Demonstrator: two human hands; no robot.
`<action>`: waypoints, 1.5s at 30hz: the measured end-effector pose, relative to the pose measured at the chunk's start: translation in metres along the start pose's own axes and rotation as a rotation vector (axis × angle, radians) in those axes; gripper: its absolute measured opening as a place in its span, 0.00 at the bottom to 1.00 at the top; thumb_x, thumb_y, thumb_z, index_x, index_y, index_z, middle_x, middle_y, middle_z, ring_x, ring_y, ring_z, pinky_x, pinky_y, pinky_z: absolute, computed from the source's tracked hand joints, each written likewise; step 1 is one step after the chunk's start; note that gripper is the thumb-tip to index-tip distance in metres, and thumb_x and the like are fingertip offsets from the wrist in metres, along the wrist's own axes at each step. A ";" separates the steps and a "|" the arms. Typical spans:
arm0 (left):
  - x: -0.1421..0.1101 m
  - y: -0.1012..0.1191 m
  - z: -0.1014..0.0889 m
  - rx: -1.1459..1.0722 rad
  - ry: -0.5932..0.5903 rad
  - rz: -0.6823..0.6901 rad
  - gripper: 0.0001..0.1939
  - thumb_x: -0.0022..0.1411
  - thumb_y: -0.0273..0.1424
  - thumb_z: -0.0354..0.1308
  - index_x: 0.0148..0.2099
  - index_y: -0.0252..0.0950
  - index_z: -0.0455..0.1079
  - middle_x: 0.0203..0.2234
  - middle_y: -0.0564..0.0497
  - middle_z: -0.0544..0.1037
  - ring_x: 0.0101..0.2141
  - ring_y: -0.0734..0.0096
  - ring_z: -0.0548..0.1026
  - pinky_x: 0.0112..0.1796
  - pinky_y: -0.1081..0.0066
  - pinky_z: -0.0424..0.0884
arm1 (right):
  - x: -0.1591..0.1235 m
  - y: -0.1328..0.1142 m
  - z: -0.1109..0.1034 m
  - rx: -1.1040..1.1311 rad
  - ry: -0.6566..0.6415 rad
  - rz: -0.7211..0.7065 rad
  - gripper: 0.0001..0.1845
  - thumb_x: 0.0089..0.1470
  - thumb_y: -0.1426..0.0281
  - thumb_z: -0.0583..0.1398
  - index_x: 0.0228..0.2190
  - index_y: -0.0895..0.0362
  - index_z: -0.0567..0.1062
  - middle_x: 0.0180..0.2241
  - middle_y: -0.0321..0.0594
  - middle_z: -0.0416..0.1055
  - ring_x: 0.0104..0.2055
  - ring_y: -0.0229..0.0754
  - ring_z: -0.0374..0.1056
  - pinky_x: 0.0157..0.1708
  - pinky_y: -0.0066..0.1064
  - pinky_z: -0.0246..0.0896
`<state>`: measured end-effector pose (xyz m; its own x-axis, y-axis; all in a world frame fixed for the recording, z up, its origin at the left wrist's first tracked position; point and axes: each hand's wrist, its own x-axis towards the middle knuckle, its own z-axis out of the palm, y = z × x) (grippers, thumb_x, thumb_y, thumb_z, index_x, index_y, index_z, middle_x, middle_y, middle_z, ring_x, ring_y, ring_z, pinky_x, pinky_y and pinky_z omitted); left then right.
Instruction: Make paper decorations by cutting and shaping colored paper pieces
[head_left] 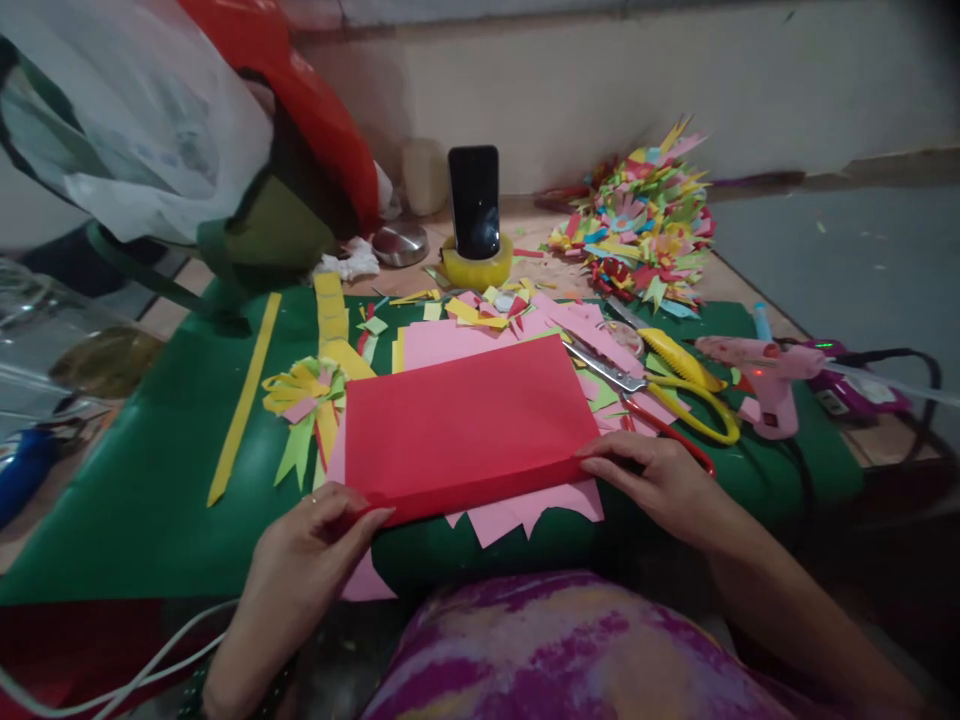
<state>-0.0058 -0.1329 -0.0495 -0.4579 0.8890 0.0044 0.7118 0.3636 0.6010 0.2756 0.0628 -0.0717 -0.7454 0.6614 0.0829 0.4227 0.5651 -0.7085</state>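
Note:
A sheet of red paper [465, 415] lies over pink paper pieces, its near edge folded up in a narrow strip. My left hand [311, 545] pinches the left end of that fold between thumb and fingers. At the other end, my right hand [660, 480] grips the fold's right corner the same way. Scissors with yellow and red handles [709, 410] lie just beyond my right hand, blades reaching to the red sheet. Left of the sheet sits a yellow and green paper flower [311, 395]. Jagged pink paper [499, 520] sticks out under the near edge.
A pink glue gun [772, 385] with a cable lies at the right. A phone [475, 205] stands in a yellow tape roll [477, 268]. Many paper flowers [645, 230] are piled behind. A yellow strip [244, 400] lies on the green mat [157, 480]; bags [150, 130] stand back left.

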 end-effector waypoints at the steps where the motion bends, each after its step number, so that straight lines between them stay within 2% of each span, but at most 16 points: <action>1: 0.000 0.000 0.000 0.032 0.006 -0.013 0.17 0.58 0.45 0.56 0.24 0.39 0.70 0.21 0.54 0.73 0.25 0.70 0.72 0.28 0.72 0.67 | 0.001 -0.001 0.001 -0.019 0.011 0.033 0.10 0.59 0.64 0.56 0.31 0.54 0.74 0.29 0.39 0.77 0.31 0.42 0.73 0.30 0.31 0.70; 4: 0.001 -0.001 0.002 0.095 0.018 -0.015 0.19 0.56 0.47 0.56 0.21 0.39 0.66 0.21 0.54 0.71 0.25 0.69 0.71 0.28 0.71 0.65 | 0.002 -0.001 0.006 -0.048 0.037 0.096 0.04 0.57 0.67 0.58 0.35 0.53 0.71 0.33 0.39 0.78 0.33 0.43 0.75 0.31 0.33 0.70; 8: 0.004 -0.005 0.004 0.164 0.007 -0.016 0.21 0.55 0.50 0.56 0.20 0.40 0.66 0.20 0.53 0.70 0.26 0.67 0.71 0.28 0.70 0.64 | 0.001 0.000 0.010 -0.065 0.033 0.112 0.12 0.55 0.70 0.58 0.43 0.52 0.68 0.41 0.42 0.78 0.40 0.46 0.76 0.35 0.36 0.71; 12: 0.006 -0.010 0.004 0.188 -0.037 -0.010 0.20 0.56 0.50 0.55 0.22 0.41 0.69 0.21 0.53 0.70 0.27 0.65 0.71 0.28 0.70 0.64 | 0.000 -0.001 0.010 -0.071 0.047 0.091 0.13 0.55 0.70 0.58 0.43 0.52 0.68 0.40 0.41 0.78 0.37 0.45 0.76 0.34 0.34 0.73; 20: 0.005 -0.011 0.003 0.222 -0.089 -0.034 0.20 0.56 0.48 0.56 0.21 0.40 0.69 0.21 0.53 0.69 0.28 0.66 0.70 0.28 0.70 0.62 | 0.001 -0.002 0.007 -0.039 0.017 0.085 0.08 0.55 0.69 0.57 0.39 0.52 0.71 0.36 0.39 0.79 0.35 0.44 0.76 0.36 0.35 0.73; 24: 0.004 -0.011 0.000 0.154 -0.098 0.018 0.18 0.57 0.47 0.55 0.23 0.40 0.70 0.22 0.53 0.68 0.26 0.68 0.69 0.27 0.71 0.63 | 0.000 -0.003 0.002 -0.053 0.006 0.037 0.09 0.57 0.66 0.57 0.39 0.53 0.74 0.37 0.41 0.79 0.38 0.44 0.75 0.37 0.35 0.72; 29: 0.002 -0.009 -0.008 -0.041 -0.131 0.068 0.15 0.58 0.44 0.56 0.29 0.43 0.77 0.23 0.52 0.72 0.26 0.69 0.71 0.27 0.72 0.68 | -0.003 -0.007 -0.004 -0.062 -0.040 -0.039 0.14 0.61 0.63 0.54 0.29 0.54 0.77 0.29 0.40 0.77 0.31 0.42 0.73 0.31 0.32 0.70; 32: 0.000 -0.008 -0.011 -0.129 -0.159 0.101 0.12 0.57 0.42 0.57 0.33 0.45 0.80 0.27 0.50 0.76 0.29 0.67 0.74 0.29 0.71 0.72 | -0.008 -0.005 -0.005 -0.046 -0.021 -0.081 0.15 0.62 0.62 0.55 0.30 0.53 0.78 0.31 0.41 0.78 0.35 0.43 0.74 0.34 0.33 0.71; 36: -0.005 -0.011 -0.008 -0.075 -0.124 0.160 0.09 0.56 0.42 0.60 0.33 0.49 0.81 0.34 0.48 0.80 0.36 0.63 0.77 0.35 0.65 0.74 | -0.016 0.001 -0.003 -0.068 0.009 -0.150 0.14 0.62 0.64 0.55 0.35 0.52 0.80 0.36 0.42 0.78 0.39 0.43 0.74 0.37 0.33 0.72; 38: -0.006 -0.011 -0.007 -0.051 -0.098 0.185 0.08 0.57 0.41 0.60 0.32 0.50 0.80 0.33 0.49 0.81 0.36 0.62 0.78 0.37 0.64 0.73 | -0.020 0.003 -0.002 -0.086 0.017 -0.180 0.13 0.62 0.66 0.55 0.38 0.52 0.80 0.37 0.42 0.78 0.40 0.42 0.75 0.37 0.32 0.73; 42: -0.004 -0.008 -0.008 -0.078 -0.076 0.208 0.09 0.59 0.40 0.58 0.32 0.50 0.80 0.30 0.52 0.83 0.34 0.63 0.79 0.37 0.64 0.72 | -0.022 0.003 -0.001 -0.113 0.051 -0.189 0.13 0.62 0.68 0.55 0.37 0.51 0.80 0.40 0.41 0.78 0.41 0.43 0.75 0.39 0.35 0.74; 45: 0.000 -0.004 -0.011 -0.058 0.013 0.193 0.09 0.58 0.42 0.58 0.33 0.49 0.80 0.30 0.53 0.83 0.34 0.63 0.79 0.38 0.64 0.72 | -0.021 0.001 0.002 -0.138 0.089 -0.172 0.13 0.62 0.69 0.55 0.37 0.53 0.80 0.40 0.42 0.79 0.42 0.44 0.75 0.41 0.37 0.73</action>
<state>-0.0142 -0.1375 -0.0430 -0.3233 0.9367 0.1342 0.7552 0.1699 0.6331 0.2906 0.0485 -0.0761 -0.7664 0.5874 0.2600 0.3645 0.7310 -0.5769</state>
